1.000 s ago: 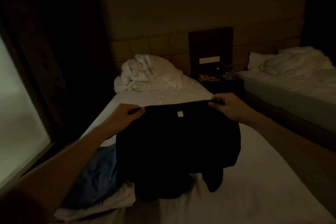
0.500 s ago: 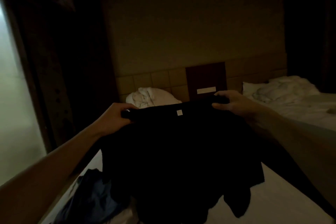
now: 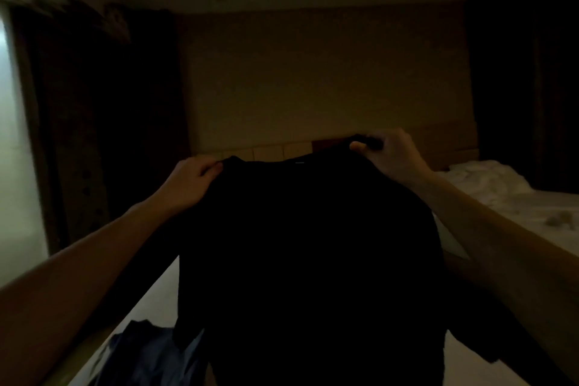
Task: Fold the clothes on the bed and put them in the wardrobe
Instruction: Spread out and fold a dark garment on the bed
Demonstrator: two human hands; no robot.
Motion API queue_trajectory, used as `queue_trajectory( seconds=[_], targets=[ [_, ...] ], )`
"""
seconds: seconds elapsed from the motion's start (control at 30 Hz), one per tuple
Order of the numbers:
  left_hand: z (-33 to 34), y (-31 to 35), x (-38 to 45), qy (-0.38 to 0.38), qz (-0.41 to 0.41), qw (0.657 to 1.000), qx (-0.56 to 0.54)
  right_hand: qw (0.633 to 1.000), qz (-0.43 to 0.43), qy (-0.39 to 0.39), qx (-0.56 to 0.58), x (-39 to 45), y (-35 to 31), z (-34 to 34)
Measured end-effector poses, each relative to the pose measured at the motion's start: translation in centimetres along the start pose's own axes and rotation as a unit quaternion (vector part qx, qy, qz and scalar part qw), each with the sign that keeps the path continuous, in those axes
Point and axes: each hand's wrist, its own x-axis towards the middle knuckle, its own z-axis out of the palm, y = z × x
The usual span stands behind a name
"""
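While the room lies very dim, a black shirt (image 3: 310, 260) hangs up in the air in front of the person, held by its top edge and filling the middle of the view from the centre down to 6 o'clock. At about 10 o'clock from the shirt's middle, the left hand (image 3: 191, 180) grips one shoulder corner, its fingers curled over the cloth. At about 1 o'clock, a little higher, the right hand (image 3: 391, 157) pinches the other shoulder corner, thumb and fingers closed on a bunched bit of fabric. A small pale label (image 3: 300, 162) shows at the neckline between the two hands. The shirt's lower part drops toward the bed (image 3: 156, 301), whose white sheet shows at 7 o'clock and again at 5 o'clock; whether the hem touches the sheet cannot be told in the darkness. A blue garment (image 3: 150, 354) lies crumpled on the sheet at 7 o'clock, just beside the shirt's lower left edge. A second bed (image 3: 501, 197) with rumpled white bedding stands at 3 o'clock. Behind the hands, at 12 o'clock, runs a padded headboard wall (image 3: 313, 97), and a bright window (image 3: 15, 166) glows at 9 o'clock.
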Motion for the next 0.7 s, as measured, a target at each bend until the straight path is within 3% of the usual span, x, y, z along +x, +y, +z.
queue_trajectory(
  seconds=[0.13,0.3,0.47,0.7],
  targets=[
    [5.7,-5.2,2.2,-0.003,-0.063,0.993,0.101,0.993,0.05,-0.1,-0.04,2.7,5.4,4.4],
    [16.1,-12.6,3.0,0.003,-0.185,0.98,0.075,0.978,0.131,-0.144,-0.07,5.4,15.4,13.5],
    [28.6,-22.1,2.4,-0.054,-0.299,0.951,0.063,0.953,0.21,-0.18,-0.126,6.8,26.9,24.1],
    [45.7,-35.2,-2.6,-0.163,-0.326,0.919,0.152,0.909,0.281,-0.229,-0.205,1.5,44.8,38.7]
  ],
)
